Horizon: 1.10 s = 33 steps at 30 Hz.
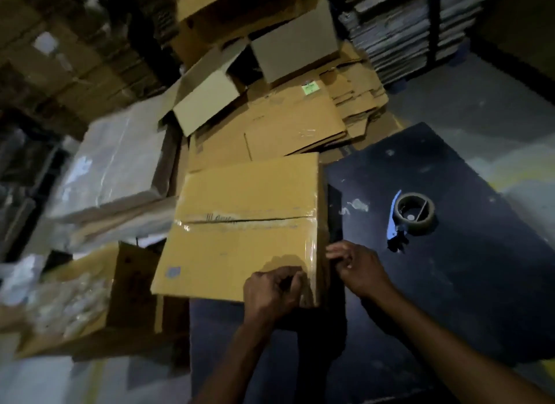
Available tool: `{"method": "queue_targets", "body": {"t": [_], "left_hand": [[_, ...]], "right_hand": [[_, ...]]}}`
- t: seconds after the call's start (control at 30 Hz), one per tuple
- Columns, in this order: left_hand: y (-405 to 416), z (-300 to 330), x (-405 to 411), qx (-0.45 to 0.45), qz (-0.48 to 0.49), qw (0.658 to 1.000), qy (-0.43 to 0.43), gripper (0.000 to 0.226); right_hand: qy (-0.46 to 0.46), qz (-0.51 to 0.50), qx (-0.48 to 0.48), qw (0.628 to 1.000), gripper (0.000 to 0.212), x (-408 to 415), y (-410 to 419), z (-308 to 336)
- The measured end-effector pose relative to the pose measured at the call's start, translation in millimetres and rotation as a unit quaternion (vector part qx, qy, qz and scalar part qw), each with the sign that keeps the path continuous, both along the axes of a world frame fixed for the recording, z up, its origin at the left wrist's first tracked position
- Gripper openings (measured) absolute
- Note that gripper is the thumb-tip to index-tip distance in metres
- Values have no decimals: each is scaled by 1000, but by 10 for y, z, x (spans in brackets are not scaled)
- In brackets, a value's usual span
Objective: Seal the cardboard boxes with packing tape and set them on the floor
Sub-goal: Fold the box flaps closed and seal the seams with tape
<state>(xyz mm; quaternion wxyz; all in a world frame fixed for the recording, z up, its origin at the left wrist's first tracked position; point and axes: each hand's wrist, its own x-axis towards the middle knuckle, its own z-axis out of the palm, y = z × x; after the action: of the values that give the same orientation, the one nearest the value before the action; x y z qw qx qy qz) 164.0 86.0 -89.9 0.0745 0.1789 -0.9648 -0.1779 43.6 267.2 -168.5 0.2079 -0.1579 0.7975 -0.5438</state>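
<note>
Cardboard box [240,232], brown and shut, sits at the left edge of a dark table [450,298], partly sticking out past it. Shiny tape runs along its middle seam and down its right edge. The left hand [270,292] rests on the box's near right corner with fingers curled, pressing down. The right hand [354,268] touches the box's right side, fingers bent and pinching at the tape there. Farther back on the table lies a tape roll [416,213] in its holder. Behind the box, flat cardboard sheets [285,127] are piled up.
</note>
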Motion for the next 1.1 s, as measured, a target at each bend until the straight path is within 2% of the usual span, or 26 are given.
{"method": "queue_targets", "body": {"t": [0.07, 0.17, 0.23, 0.3, 0.33, 0.43, 0.5, 0.57, 0.63, 0.7, 0.8, 0.9, 0.97, 1.03, 1.1], "left_hand": [[-37, 5, 181, 77, 80, 993, 36, 27], [-113, 17, 346, 60, 213, 971, 90, 28], [-149, -1, 379, 44, 272, 959, 69, 44], [-155, -12, 381, 69, 366, 928, 13, 61], [-148, 3, 377, 112, 409, 906, -2, 70], [-175, 46, 347, 254, 459, 851, 29, 88], [-208, 64, 335, 286, 455, 843, 34, 93], [-291, 66, 327, 291, 463, 837, 29, 94], [-431, 36, 373, 270, 476, 837, 21, 91], [-618, 8, 504, 220, 473, 853, 1, 89], [-1052, -2, 718, 157, 428, 889, -47, 87], [-1558, 57, 823, 96, 392, 907, -122, 76], [-1773, 134, 769, 41, 373, 911, -174, 65], [-1755, 199, 628, 38, 348, 922, -168, 64], [-1531, 179, 493, 64, 322, 936, -125, 68]], "right_hand": [[68, -12, 7, 998, 38, -219, -52, 193], [138, 10, 57, 989, 30, -705, -310, 558], [181, 58, 83, 978, 33, -1050, -576, 752], [222, 132, 155, 954, 47, -1331, -899, 894], [230, 169, 205, 936, 57, -1426, -1057, 939], [210, 254, 321, 888, 95, -1582, -1397, 968], [198, 288, 374, 859, 110, -1561, -1488, 942], [188, 293, 400, 847, 115, -1480, -1487, 948], [191, 300, 423, 833, 118, -1336, -1448, 1066], [226, 323, 460, 796, 110, -1086, -1330, 1208], [291, 360, 483, 743, 84, -695, -1158, 1285], [272, 445, 435, 734, 62, -426, -1097, 1266], [168, 506, 396, 748, 53, -311, -1109, 1251], [51, 509, 351, 784, 48, -223, -1143, 1244], [79, 462, 292, 834, 49, -291, -1265, 1153]]}}
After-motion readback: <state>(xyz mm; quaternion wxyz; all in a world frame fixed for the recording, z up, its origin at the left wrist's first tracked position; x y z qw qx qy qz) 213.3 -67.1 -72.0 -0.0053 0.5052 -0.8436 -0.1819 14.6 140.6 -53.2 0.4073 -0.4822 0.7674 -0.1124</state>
